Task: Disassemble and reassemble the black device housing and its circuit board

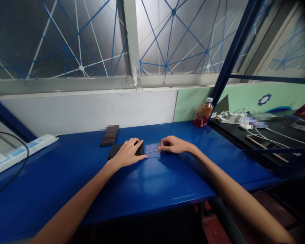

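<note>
On the blue desk (152, 183) lies a flat black case (114, 150), partly hidden under my left hand (129, 150). The fingers of that hand reach over the case towards its far edge, and the thumb stretches along the near side, so the hand holds the case down. A small yellow patch shows beside the thumb. From the right end of the case a thin, pale rod (152, 151) runs to my right hand (174, 144). My right hand is closed in a pinch on the rod's right end; whether the rod is joined to the case is unclear.
A dark phone (110, 134) lies behind the case. A bottle of reddish drink (204, 112) stands at the desk's back right corner. To the left is a white power strip (25, 152) with a black cable. Chargers and white cables (259, 135) cover the black neighbouring table.
</note>
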### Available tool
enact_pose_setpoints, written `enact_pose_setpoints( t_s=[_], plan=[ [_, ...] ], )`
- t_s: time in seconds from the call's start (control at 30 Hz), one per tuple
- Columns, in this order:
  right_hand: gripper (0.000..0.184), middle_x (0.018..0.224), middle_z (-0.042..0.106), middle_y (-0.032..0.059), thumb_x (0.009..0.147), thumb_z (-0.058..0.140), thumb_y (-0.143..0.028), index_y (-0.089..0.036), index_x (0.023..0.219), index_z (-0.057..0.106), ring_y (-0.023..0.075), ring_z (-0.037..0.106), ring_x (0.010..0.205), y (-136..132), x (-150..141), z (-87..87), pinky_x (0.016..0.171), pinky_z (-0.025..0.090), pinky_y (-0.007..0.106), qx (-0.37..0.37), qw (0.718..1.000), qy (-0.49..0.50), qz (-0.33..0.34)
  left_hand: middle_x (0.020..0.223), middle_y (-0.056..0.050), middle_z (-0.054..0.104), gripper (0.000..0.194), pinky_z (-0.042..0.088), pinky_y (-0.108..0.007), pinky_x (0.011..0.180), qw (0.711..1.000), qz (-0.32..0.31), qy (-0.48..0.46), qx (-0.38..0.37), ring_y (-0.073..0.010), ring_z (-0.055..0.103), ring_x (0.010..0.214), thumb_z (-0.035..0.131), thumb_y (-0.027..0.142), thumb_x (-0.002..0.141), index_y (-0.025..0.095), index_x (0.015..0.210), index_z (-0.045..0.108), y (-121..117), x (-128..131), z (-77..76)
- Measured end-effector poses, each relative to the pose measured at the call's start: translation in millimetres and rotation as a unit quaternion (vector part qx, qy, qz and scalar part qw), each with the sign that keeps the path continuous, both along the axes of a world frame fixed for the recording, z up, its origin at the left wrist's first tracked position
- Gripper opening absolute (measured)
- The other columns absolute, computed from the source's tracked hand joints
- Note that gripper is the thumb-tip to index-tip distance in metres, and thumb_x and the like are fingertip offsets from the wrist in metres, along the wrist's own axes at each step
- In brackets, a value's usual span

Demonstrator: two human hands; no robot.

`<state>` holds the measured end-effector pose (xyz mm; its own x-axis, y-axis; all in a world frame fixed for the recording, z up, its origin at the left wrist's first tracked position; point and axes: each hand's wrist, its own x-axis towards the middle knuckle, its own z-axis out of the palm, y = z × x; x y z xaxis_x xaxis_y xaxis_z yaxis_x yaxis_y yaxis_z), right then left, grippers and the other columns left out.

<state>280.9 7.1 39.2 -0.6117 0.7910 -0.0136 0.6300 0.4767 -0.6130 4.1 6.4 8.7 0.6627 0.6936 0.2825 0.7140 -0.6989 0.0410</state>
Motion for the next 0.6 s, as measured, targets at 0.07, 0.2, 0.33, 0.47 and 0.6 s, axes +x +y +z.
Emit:
enact_pose_setpoints(
  t_s=[0.07, 0.2, 0.33, 0.47, 0.6],
  plan=[
    [0.041, 0.062, 0.056, -0.0009, 0.087, 0.051, -0.052, -0.015, 0.073, 0.062, 0.0096, 0.043, 0.054, 1.1, 2.5, 1.0, 0.051, 0.03, 0.023, -0.002, 1.0, -0.006, 0.007, 0.123, -0.015, 0.053, 0.07, 0.042, -0.043, 0.092, 1.0, 0.001, 0.006, 0.0, -0.0312, 0.05, 0.11, 0.041, 0.07, 0.087, 0.019, 0.135, 0.048, -0.6, 0.3, 0.8],
    [0.045, 0.055, 0.048, -0.0036, 0.08, 0.059, -0.058, -0.015, 0.068, 0.064, 0.009, 0.037, 0.051, 1.6, 4.9, 1.5, 0.049, 0.027, 0.023, 0.013, 0.999, -0.034, -0.003, 0.123, -0.016, 0.053, 0.072, 0.042, -0.043, 0.092, 1.0, 0.004, 0.015, -0.005, -0.0315, 0.05, 0.111, 0.04, 0.069, 0.088, 0.015, 0.135, 0.047, -1.8, 1.3, 2.6],
    [0.04, 0.06, 0.052, -0.004, 0.07, 0.072, -0.054, -0.016, 0.071, 0.061, 0.0092, 0.041, 0.055, 0.8, 2.6, -0.3, 0.051, 0.028, 0.023, 0.018, 1.0, -0.007, -0.002, 0.122, -0.016, 0.053, 0.073, 0.042, -0.043, 0.092, 1.0, 0.004, 0.02, -0.003, -0.0312, 0.05, 0.11, 0.041, 0.069, 0.088, 0.014, 0.135, 0.048, -2.1, 2.4, 3.7],
    [0.041, 0.061, 0.051, -0.0052, 0.064, 0.076, -0.052, -0.017, 0.072, 0.056, 0.0094, 0.043, 0.054, 0.5, 0.1, -3.1, 0.051, 0.029, 0.022, -0.008, 1.0, 0.001, 0.008, 0.122, -0.016, 0.053, 0.073, 0.042, -0.043, 0.092, 1.0, 0.006, 0.02, 0.0, -0.0311, 0.051, 0.11, 0.041, 0.069, 0.088, 0.013, 0.135, 0.048, -2.0, 2.3, 3.1],
    [0.04, 0.059, 0.051, -0.0042, 0.072, 0.069, -0.055, -0.017, 0.072, 0.057, 0.0096, 0.041, 0.053, 0.3, -0.5, -3.9, 0.05, 0.029, 0.022, -0.004, 1.0, 0.004, 0.007, 0.123, -0.015, 0.053, 0.073, 0.041, -0.042, 0.092, 1.0, 0.003, 0.014, 0.001, -0.0304, 0.05, 0.11, 0.041, 0.069, 0.088, 0.015, 0.136, 0.047, -1.6, 0.4, 1.5]
  ],
)
